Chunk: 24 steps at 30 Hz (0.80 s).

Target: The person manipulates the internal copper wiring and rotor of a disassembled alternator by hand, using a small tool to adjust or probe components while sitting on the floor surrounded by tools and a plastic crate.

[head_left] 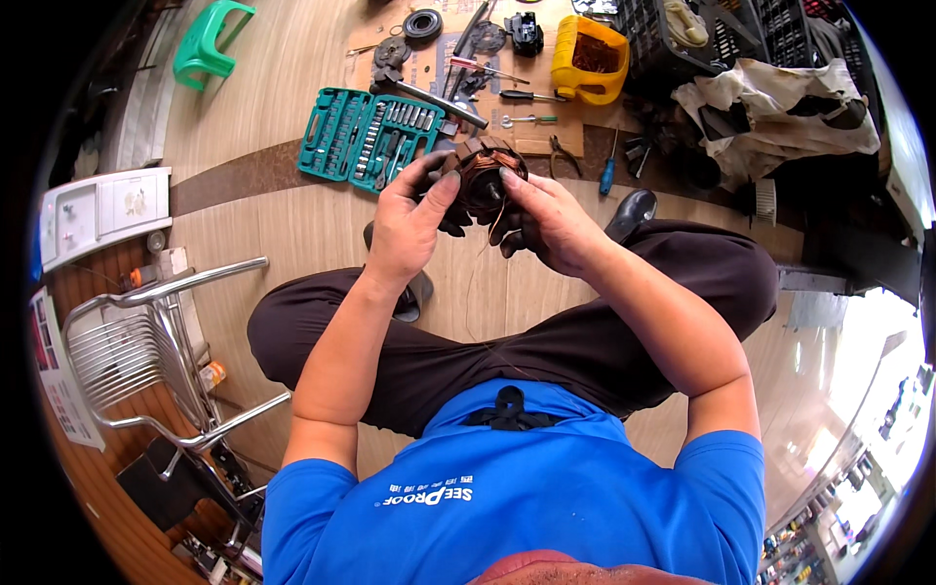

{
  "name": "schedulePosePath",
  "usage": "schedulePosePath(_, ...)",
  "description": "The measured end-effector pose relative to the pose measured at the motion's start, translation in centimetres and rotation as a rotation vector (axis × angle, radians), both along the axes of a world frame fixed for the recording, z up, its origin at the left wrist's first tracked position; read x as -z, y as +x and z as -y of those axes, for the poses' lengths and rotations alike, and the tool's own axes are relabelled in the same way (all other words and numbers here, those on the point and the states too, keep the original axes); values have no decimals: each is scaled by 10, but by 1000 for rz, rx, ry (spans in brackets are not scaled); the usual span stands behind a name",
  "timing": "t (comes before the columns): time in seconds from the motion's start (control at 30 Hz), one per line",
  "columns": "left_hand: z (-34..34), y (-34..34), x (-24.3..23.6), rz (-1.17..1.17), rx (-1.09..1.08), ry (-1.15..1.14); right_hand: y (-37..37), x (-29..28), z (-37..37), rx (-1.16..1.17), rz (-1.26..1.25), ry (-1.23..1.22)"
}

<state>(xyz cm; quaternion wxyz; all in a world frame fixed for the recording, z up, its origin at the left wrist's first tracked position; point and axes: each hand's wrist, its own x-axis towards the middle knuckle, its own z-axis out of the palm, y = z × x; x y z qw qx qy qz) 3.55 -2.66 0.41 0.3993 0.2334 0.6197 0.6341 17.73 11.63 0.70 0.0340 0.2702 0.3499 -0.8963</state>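
Observation:
A dark round stator with copper windings (491, 183) is held up over the floor, between my knees and the tools. My left hand (409, 216) grips its left side, thumb on the near face and blackened fingers curled behind. On the opposite side my right hand (552, 216) is closed around it, its thumb near the coils and the lower fingers bent under. A loose copper wire (500, 222) hangs from the windings between my hands; its thin end trails toward my lap.
Beyond my hands lie a teal socket set (336, 136), a hammer (429, 97), pliers (564, 156) and a blue-handled screwdriver (607, 175). A cut yellow jug (565, 80) stands on cardboard (572, 138). Around me are a green stool (203, 58), metal chair (146, 356) and black crates (682, 54).

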Motion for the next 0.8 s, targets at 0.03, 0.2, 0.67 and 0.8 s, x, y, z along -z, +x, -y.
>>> schedulePosePath(0.03,0,1,-1,11,0,3,0,0,0,3,9,0)
schedulePosePath(0.2,0,3,-2,24,-14,12,-1,6,1,9,-9,-14)
schedulePosePath(0.67,-1,4,-1,91,-33,-14,-2,4,6,45,28,184)
schedulePosePath(0.8,-1,5,0,107,-20,-7,-1,7,6,56,41,197)
